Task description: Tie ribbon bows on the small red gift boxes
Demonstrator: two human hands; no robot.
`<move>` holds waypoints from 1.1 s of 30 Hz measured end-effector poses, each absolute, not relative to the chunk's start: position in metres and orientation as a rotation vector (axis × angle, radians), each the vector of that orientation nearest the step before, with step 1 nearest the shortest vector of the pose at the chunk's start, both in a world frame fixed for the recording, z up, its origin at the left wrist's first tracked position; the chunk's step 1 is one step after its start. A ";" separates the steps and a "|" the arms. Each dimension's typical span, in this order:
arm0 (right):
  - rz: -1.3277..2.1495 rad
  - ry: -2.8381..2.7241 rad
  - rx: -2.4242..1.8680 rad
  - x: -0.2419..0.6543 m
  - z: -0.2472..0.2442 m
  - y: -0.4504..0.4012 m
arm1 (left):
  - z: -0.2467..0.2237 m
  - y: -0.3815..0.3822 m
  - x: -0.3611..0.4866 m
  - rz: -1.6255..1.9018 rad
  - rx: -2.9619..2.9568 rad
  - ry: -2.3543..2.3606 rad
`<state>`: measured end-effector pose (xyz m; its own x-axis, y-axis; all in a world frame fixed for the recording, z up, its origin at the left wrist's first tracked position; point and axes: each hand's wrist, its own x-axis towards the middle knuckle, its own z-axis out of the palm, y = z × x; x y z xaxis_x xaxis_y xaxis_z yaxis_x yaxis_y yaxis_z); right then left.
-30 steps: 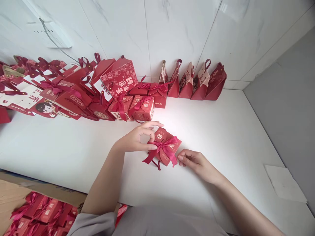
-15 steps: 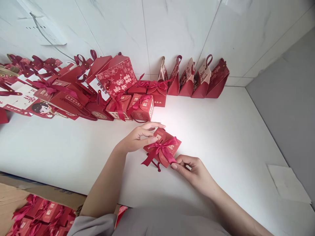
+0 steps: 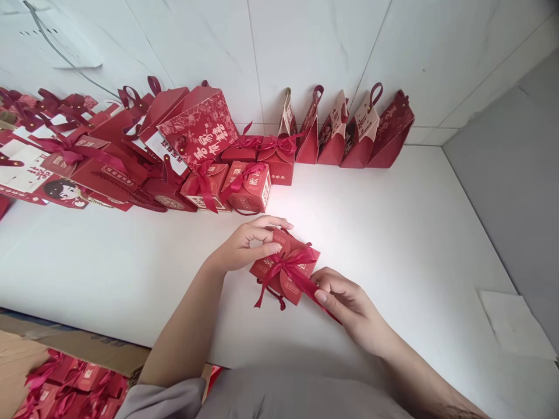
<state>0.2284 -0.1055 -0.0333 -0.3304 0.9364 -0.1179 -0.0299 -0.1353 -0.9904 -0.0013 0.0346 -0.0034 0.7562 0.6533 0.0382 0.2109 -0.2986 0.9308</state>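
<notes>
A small red gift box (image 3: 292,288) with pale printed lettering rests on the white table in front of me. Crimson ribbon (image 3: 301,256) is tied in a bow across its top, and a dark red twisted cord (image 3: 275,295) hangs out at its near left side. My left hand (image 3: 251,244) steadies the box from the left, thumb on the top and fingers along the far edge. At the right, my right hand (image 3: 349,302) pinches a ribbon tail between thumb and fingers, drawn out taut from the knot. The tail's end trails below that hand.
Bow-tied boxes (image 3: 248,192) stand behind the work, beside a larger heap of red packages (image 3: 109,169) at left. Several triangular boxes (image 3: 332,142) line the tiled wall. An open carton (image 3: 87,349) of red boxes is at lower left; white paper (image 3: 515,320) lies at right.
My right hand has moved slightly right and down along the ribbon tail, which now stretches farther from the bow. The box has turned slightly. My left hand stays on it.
</notes>
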 end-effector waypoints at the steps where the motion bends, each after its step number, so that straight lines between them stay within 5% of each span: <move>1: 1.578 -1.365 -1.088 0.229 -0.034 -0.106 | -0.003 0.034 -0.001 0.511 1.871 0.667; 33: 1.624 -1.559 -1.061 0.232 -0.031 -0.107 | 0.010 0.035 -0.006 0.298 2.107 0.670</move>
